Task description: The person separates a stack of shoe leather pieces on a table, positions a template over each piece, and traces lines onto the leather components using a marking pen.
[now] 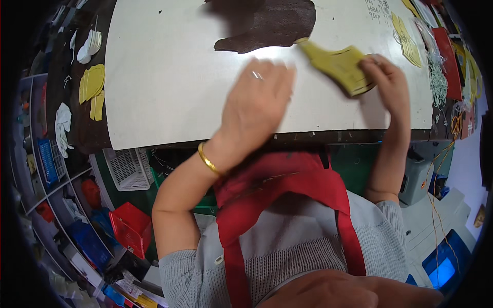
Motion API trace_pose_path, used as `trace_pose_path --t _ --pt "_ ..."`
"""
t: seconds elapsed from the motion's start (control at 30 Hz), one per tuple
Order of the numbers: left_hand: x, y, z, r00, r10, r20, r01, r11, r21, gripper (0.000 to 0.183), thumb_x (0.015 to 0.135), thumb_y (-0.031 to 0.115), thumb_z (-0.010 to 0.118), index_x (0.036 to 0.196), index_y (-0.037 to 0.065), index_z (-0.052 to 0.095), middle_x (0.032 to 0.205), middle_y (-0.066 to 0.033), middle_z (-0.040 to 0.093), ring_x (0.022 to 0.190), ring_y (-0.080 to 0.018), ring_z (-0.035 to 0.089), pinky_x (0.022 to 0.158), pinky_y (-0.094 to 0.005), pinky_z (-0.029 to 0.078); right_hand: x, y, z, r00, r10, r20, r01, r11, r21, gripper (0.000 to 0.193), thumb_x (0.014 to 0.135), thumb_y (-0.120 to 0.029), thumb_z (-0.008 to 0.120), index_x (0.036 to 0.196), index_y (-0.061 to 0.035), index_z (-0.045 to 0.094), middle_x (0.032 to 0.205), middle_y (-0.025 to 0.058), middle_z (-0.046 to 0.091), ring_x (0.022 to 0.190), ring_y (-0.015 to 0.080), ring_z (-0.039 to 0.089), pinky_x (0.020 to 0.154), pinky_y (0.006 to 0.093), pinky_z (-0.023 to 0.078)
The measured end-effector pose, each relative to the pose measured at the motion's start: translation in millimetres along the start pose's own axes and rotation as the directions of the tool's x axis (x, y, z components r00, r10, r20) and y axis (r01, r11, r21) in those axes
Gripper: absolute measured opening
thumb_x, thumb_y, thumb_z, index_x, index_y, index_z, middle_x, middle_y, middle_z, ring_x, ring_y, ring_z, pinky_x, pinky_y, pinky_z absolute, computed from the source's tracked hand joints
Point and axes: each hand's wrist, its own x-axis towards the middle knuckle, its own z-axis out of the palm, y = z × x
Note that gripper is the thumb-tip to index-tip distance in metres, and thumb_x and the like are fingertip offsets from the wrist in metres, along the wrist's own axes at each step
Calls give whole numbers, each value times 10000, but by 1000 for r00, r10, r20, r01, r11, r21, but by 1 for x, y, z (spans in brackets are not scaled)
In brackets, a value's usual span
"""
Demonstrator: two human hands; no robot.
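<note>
My right hand (389, 82) pinches the wide end of a yellow flat pattern piece (339, 64) with dark slots, at the right of the white tabletop (169, 102). The narrow tip of that piece reaches the lower right edge of a dark brown sheet, apparently leather (282, 23). Over the table's front half is my left hand (259, 95), with a ring on a finger and a gold bracelet at the wrist. Motion blurs its fingers, so whether they grip anything is unclear. A dark blurred shape covers the brown sheet's upper left part.
More yellow pattern pieces lie at the left edge (92, 83) and far right (406, 41). White pieces (90, 47) and a white glove-like cloth (63, 126) sit at left. Pale cords (438, 82) and a red flat item (447, 61) are at right. A red bin (132, 228) stands below left.
</note>
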Motion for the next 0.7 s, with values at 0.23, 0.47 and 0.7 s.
trace_pose_path --t 0.23,0.47,0.7 --pt "-30 23 -14 964 -136 227 163 981 -102 561 722 206 832 1179 -25 605 1155 -171 591 1084 -368 575 942 -452 496 -1 6 -14 929 -177 -325 200 979 37 232 1014 -190 634 1116 -12 740 992 14 732 881 78 641 803 239 513" --pt "-57 45 -20 982 -148 119 171 962 -213 636 709 221 841 1249 -32 620 1224 -182 592 1162 -376 559 1023 -483 476 0 -40 74 922 -263 284 297 951 -82 238 961 -218 679 1073 -10 712 831 81 716 767 109 649 726 268 515" --pt "-64 46 -15 968 -203 146 229 955 -190 727 721 295 837 1262 -122 587 1295 -267 575 1270 -447 517 1088 -541 441 -1 -44 90 917 -182 354 274 933 -232 231 971 -216 676 1089 -20 705 825 83 713 754 117 644 722 264 507"
